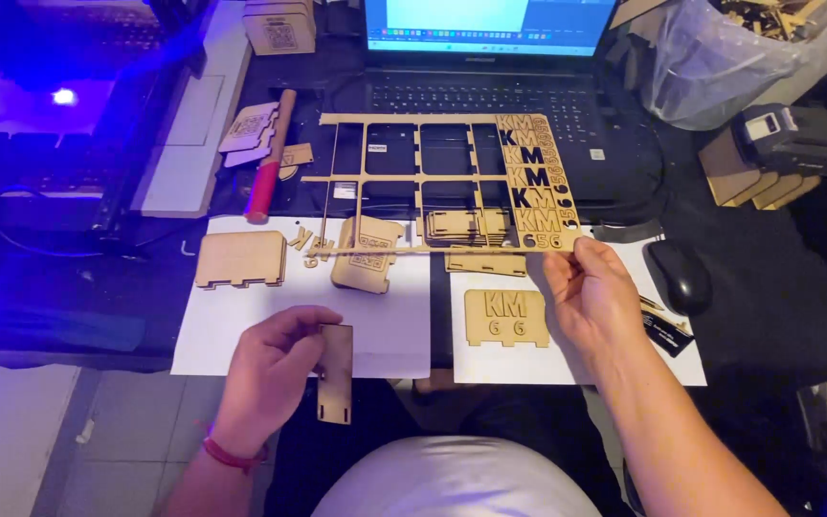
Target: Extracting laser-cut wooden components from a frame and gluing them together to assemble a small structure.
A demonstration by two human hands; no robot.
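The dark tabletop point(777, 287) carries two white sheets point(241, 330), side by side, with flat wooden cut-outs point(239, 258) lying on them. Behind the sheets sit an open laptop point(490, 91) and a red-handled tool point(270, 163). A black mouse point(680, 276) lies to the right, a clear bag point(710, 67) at the far corner.

I am in a small maker's workshop. My dark desk point(777, 287) carries an open laptop point(490, 57), a machine glowing blue-violet point(59, 96), laser-cut wooden pieces point(239, 258) on white paper sheets point(241, 335), and a clear bag of wood offcuts point(710, 57).
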